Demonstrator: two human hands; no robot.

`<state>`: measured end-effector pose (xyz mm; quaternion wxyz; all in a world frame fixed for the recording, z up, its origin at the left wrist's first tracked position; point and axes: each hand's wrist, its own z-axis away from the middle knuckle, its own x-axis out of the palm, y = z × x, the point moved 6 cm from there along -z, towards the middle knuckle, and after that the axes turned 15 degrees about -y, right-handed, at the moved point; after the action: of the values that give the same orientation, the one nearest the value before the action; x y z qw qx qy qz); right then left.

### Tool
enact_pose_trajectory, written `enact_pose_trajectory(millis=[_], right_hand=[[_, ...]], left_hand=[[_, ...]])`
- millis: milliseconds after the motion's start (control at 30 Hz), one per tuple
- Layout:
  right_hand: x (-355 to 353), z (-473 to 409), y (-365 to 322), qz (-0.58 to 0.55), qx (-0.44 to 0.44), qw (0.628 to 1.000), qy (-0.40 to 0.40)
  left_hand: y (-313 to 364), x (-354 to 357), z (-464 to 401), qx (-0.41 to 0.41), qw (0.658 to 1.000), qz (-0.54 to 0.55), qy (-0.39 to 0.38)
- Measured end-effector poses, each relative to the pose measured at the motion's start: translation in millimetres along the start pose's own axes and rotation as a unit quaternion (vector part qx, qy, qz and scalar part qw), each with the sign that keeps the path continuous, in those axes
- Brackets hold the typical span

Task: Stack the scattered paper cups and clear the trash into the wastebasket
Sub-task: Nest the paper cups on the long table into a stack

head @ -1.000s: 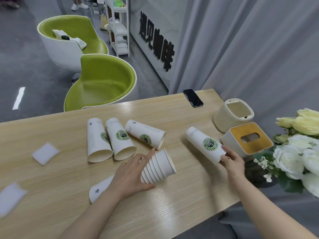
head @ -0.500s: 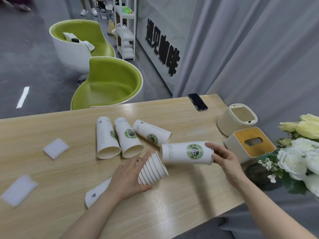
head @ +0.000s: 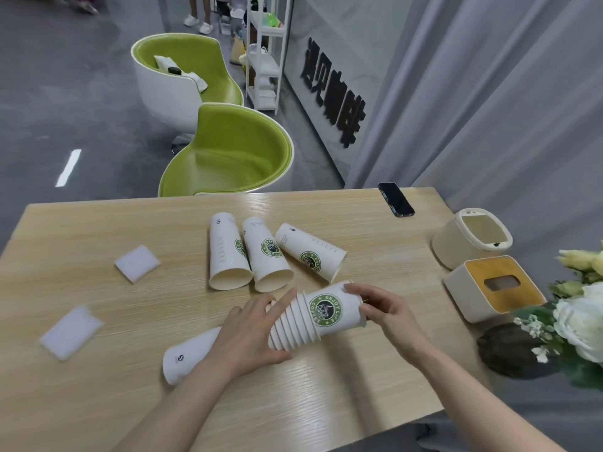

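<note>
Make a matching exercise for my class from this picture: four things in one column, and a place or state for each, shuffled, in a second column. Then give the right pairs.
Things
1. phone
2. stack of cups
3. tissue box
4. wastebasket

Places or states
A. lying on its side, held by both hands
B. flat at the table's far edge
C. top open, beyond the tissue box
D. yellow top with a slot, beside the flowers

Pairs: 1-B, 2-A, 3-D, 4-C
</note>
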<state>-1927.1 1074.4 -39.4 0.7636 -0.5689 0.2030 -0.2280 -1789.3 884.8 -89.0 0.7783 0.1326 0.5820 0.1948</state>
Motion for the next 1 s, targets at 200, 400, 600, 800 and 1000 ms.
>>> enact_pose_trajectory(millis=[200, 400, 600, 800, 1000], right_hand=[[67.4, -15.4, 4.2, 0.006, 0.018, 0.997, -0.078], [86.9, -26.3, 10.6, -0.010, 0.008, 0.993, -0.119], [25.2, -44.5, 19.6, 0.048, 0.013, 0.992, 0.119], [-13.5, -80.9, 38.0, 0.036, 0.059, 0.983, 0.169], [-9.3, -112.3, 43.3, -0.029, 0.064, 0.987, 0.144]], left_hand=[[-7.3, 0.9, 11.8, -0.002, 1.000, 0.007, 0.017], [-8.2, 1.4, 13.8, -0.016, 0.999, 0.000, 0.031], [-10.2, -6.6, 16.2, -0.012, 0.999, 0.008, 0.048], [-25.6, -13.9, 32.8, -0.038, 0.996, 0.039, 0.068], [-33.6, -13.5, 39.5, -0.060, 0.996, 0.040, 0.055]])
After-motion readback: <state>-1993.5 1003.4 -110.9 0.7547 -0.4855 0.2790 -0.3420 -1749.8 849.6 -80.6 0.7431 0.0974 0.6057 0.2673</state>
